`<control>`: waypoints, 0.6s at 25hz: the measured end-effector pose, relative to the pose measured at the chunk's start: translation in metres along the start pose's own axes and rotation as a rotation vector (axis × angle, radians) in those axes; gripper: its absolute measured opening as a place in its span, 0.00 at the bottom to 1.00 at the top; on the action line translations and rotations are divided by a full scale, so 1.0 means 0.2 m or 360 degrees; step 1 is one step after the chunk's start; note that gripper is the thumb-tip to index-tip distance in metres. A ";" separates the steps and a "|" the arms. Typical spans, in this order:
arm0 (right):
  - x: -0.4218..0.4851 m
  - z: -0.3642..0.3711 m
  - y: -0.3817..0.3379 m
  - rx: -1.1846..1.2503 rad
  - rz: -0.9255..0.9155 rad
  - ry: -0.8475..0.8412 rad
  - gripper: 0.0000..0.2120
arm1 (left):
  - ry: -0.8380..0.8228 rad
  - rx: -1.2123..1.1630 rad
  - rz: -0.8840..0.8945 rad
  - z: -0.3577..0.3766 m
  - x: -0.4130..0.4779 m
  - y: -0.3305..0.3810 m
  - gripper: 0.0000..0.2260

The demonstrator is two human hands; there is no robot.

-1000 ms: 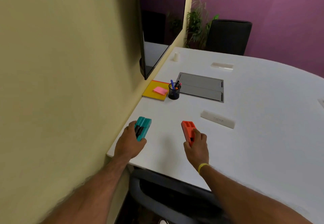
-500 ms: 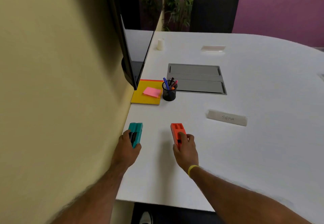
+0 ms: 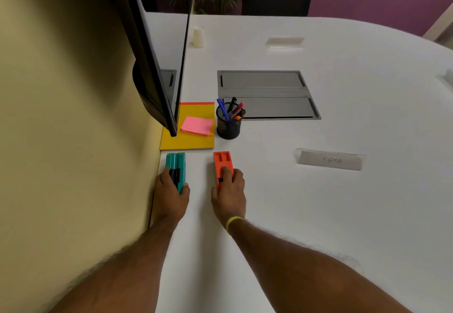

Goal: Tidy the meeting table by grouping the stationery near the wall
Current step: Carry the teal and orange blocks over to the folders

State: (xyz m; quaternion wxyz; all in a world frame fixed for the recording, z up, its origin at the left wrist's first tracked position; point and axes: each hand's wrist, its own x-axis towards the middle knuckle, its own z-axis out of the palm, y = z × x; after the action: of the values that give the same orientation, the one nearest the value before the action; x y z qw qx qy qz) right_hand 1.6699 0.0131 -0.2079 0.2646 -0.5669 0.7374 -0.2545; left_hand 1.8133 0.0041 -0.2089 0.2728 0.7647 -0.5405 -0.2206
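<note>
- Since the earlier frame both hands have pushed forward along the table, so the teal stapler (image 3: pixel 176 169) and the orange stapler (image 3: pixel 222 167) now lie just short of the yellow notepad (image 3: pixel 196 141), where a clear gap separated them before.
- Head view, the only one: the left hand (image 3: pixel 171 196) is wrapped over the rear half of the teal stapler, fingers pressed onto its top and side. That stapler lies flat on the white table (image 3: pixel 318 214), close beside the cream wall (image 3: pixel 73 141).
- The right hand (image 3: pixel 229 196), with a yellow band at the wrist, covers the back of the orange stapler, its fingers closed down on it. This stapler also lies flat, parallel to the teal one with a strip of bare table between them.
- Already gathered near the wall: the yellow notepad, with a pink sticky-note pad (image 3: pixel 197 125) lying on it, and a black mesh pen cup (image 3: pixel 228 126) just to its right, holding several pens.
- Progress, as I judge it: the grouping looks nearly finished. What seems left is letting go of both staplers, and perhaps sliding the orange one closer to the wall.
- A name plate reading SIGMA (image 3: pixel 329 160) sits well apart to the right; whether it counts as stationery I cannot tell.
</note>
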 end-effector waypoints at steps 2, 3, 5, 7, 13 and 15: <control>0.01 0.07 0.00 0.0015 0.0025 0.0015 0.24 | 0.0007 0.0030 -0.0011 0.03 0.03 -0.02 0.31; 0.01 0.10 0.00 0.0020 0.0042 0.0018 0.25 | 0.0004 0.0037 -0.0015 0.04 0.03 -0.04 0.31; 0.01 0.14 0.02 0.0009 0.0041 0.0030 0.26 | 0.0003 0.0030 -0.0015 0.06 0.03 -0.07 0.31; 0.01 0.16 0.03 -0.0013 0.0016 0.0032 0.28 | 0.0004 0.0019 -0.0020 0.07 0.03 -0.10 0.31; 0.00 0.08 0.08 -0.0132 0.0038 -0.0042 0.35 | -0.0011 0.0139 0.0050 0.02 -0.01 -0.09 0.38; -0.03 -0.02 0.10 -0.0150 0.0040 -0.0060 0.37 | 0.0008 0.0235 0.0115 -0.01 -0.05 -0.04 0.40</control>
State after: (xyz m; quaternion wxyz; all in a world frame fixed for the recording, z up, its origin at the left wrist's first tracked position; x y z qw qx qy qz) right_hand 1.6546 0.0246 -0.2165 0.2545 -0.5742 0.7506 -0.2054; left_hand 1.8172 0.0160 -0.2110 0.2249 0.7632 -0.5819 -0.1682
